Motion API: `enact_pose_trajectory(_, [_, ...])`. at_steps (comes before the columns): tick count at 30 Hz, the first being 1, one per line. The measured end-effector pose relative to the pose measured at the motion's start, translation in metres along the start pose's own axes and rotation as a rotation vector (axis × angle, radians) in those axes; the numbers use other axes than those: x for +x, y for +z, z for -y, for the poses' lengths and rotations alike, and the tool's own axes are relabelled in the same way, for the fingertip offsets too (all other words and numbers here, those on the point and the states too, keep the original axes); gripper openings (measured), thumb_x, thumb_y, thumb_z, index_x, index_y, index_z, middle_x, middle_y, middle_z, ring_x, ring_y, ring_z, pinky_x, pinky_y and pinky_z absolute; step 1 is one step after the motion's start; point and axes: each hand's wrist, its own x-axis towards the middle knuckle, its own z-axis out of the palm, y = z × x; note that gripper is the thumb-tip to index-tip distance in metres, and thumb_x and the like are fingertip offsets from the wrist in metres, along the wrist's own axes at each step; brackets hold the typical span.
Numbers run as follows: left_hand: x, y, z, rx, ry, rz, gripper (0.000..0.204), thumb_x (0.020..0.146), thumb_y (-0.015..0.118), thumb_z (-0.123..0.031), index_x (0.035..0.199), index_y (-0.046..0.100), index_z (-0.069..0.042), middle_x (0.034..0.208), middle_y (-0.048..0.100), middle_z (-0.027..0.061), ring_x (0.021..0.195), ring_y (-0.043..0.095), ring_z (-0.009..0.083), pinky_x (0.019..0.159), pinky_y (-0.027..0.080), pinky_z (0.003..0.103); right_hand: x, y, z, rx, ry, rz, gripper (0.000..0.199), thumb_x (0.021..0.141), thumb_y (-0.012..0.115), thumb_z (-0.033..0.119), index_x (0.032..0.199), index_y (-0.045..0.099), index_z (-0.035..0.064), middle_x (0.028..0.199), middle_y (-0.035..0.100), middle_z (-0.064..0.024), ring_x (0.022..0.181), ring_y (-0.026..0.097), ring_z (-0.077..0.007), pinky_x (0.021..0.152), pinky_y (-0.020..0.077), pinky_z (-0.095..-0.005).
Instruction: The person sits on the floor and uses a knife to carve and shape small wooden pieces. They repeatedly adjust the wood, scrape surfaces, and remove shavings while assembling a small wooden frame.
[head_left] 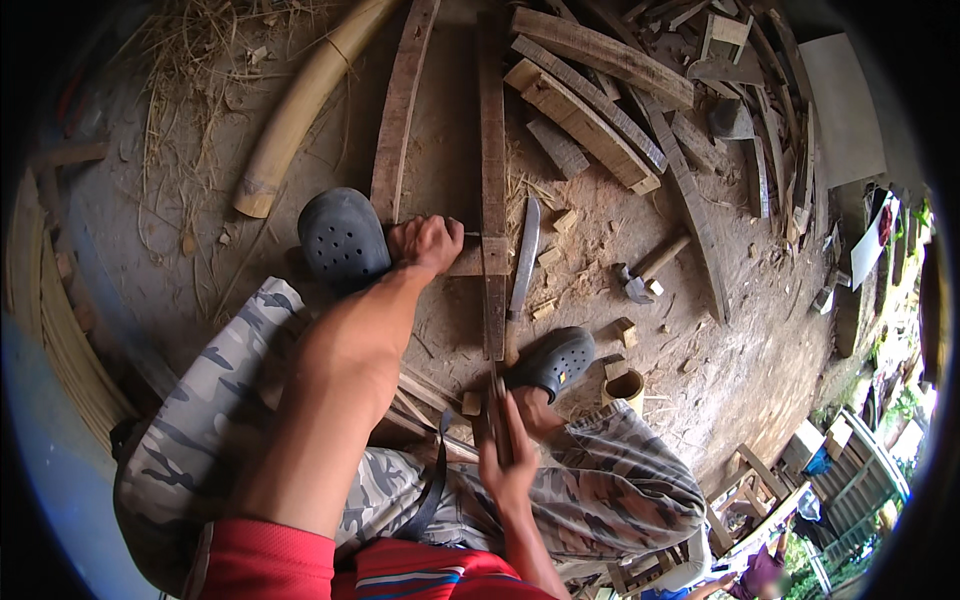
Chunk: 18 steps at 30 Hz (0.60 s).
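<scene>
My left hand [427, 245] is closed in a fist beside a short wooden crosspiece [468, 263]. What its fingers hold is hidden; a thin dark line shows between the fist and the long upright-lying beam [492, 130]. Close to my body, my right hand [508, 460] is wrapped round a flat brown wooden piece [500, 415], seen nearly edge-on at the near end of that beam. Just right of the beam lies a long-bladed knife [526, 250], its handle by my right clog [558, 362]. My left clog [345, 240] rests by the left fist.
A hammer [645, 275] lies on the dirt floor among wood offcuts. Stacked boards [600, 75] fill the far right, with a curved plank [405, 100] and bamboo pole [300, 120] at far left. A bamboo cup [625, 385] stands by my right leg. Another person [760, 575] is at lower right.
</scene>
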Motion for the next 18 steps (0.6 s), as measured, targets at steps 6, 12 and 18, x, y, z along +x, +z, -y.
enact_pose_trajectory(6, [0.0, 0.002, 0.001, 0.002, 0.026, 0.005, 0.042, 0.092, 0.049, -0.042, 0.086, 0.073, -0.008, 0.094, 0.072, 0.0183, 0.095, 0.069, 0.0349, 0.087, 0.05, 0.048, 0.049, 0.025, -0.018, 0.062, -0.001, -0.034, 0.06, 0.082, 0.055, -0.001, 0.142, 0.049, 0.003, 0.127, 0.064, -0.0209, 0.116, 0.064, -0.0239, 0.093, 0.0497, -0.0288])
enact_pose_trajectory(12, [0.001, 0.006, 0.001, -0.002, -0.016, 0.005, 0.042, 0.092, 0.049, -0.043, 0.086, 0.073, -0.009, 0.095, 0.072, 0.0181, 0.097, 0.068, 0.0353, 0.089, 0.048, 0.049, -0.003, 0.0, 0.005, 0.034, -0.05, 0.0, 0.062, 0.079, 0.048, -0.005, 0.141, 0.05, 0.0006, 0.135, 0.059, -0.0199, 0.127, 0.056, -0.0247, 0.104, 0.045, -0.0331])
enact_pose_trajectory(18, [0.0, 0.008, 0.003, -0.007, 0.045, -0.04, 0.04, 0.092, 0.05, -0.042, 0.086, 0.073, -0.01, 0.094, 0.072, 0.0188, 0.096, 0.068, 0.0356, 0.088, 0.049, 0.049, 0.042, 0.026, -0.027, 0.074, 0.027, 0.002, 0.061, 0.081, 0.051, -0.004, 0.142, 0.047, 0.001, 0.135, 0.059, -0.0214, 0.124, 0.059, -0.0241, 0.097, 0.0466, -0.0286])
